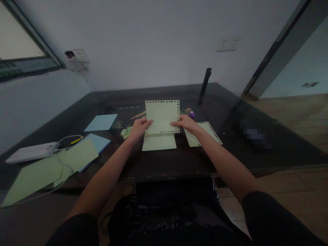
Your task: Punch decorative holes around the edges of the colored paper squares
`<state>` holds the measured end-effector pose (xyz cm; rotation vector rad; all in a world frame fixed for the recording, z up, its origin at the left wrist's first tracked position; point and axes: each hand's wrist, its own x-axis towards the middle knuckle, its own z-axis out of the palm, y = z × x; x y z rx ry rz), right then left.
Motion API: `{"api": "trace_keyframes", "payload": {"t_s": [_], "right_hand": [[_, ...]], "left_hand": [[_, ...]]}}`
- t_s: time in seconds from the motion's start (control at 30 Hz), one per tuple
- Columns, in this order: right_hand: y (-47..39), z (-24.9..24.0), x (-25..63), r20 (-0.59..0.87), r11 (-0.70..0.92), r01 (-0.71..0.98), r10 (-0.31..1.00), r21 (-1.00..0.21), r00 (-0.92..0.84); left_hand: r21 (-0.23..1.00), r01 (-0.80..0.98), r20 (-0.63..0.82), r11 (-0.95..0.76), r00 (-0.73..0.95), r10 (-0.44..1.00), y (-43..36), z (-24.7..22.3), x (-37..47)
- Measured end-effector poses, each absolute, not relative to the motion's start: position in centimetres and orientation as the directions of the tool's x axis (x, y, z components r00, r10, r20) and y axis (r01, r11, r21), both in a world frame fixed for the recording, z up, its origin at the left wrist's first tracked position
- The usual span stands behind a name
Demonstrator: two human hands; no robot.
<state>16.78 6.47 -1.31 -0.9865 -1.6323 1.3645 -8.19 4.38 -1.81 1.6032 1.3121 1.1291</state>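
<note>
Both my hands hold up a pale yellow-green sheet of paper (162,116) with small dark shapes along its top, right and part of its bottom edge. On its left edge, my left hand (139,129) pinches it with the thumb in front. My right hand (187,123) grips the right edge the same way. Below and partly behind it, another pale sheet (159,142) lies on the table. To the right, partly covered by my right hand and forearm, lies a sheet with a dark-patterned border (202,135). Fingers behind the held sheet are hidden.
On the dark table (159,167) stands a black upright stick-like object (205,86). A small purple object (191,114) sits behind my right hand. At left are a light blue sheet (101,122), green sheets (43,171), a white power strip (32,152) with a cable, and a yellow item (76,140).
</note>
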Motion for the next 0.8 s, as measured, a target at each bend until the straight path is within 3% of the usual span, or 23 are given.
{"api": "trace_keyframes", "payload": {"t_s": [0.57,0.67,0.8], "right_hand": [[6.8,-1.6,16.9,0.089,0.129,0.114,0.948,-0.985,-0.305],[7.2,-1.8,17.2,0.077,0.108,0.126,0.972,-0.986,-0.223],[7.8,-2.0,17.9,0.063,0.073,0.145,0.995,-0.987,-0.074]], "left_hand": [[0.931,0.299,0.187,-0.207,0.096,0.978,4.7,-1.7,-8.3],[0.889,0.393,0.22,-0.236,0.085,0.972,4.9,-1.3,-9.1],[0.7,0.661,0.358,-0.272,0.005,0.934,5.3,-1.2,-10.8]]}}
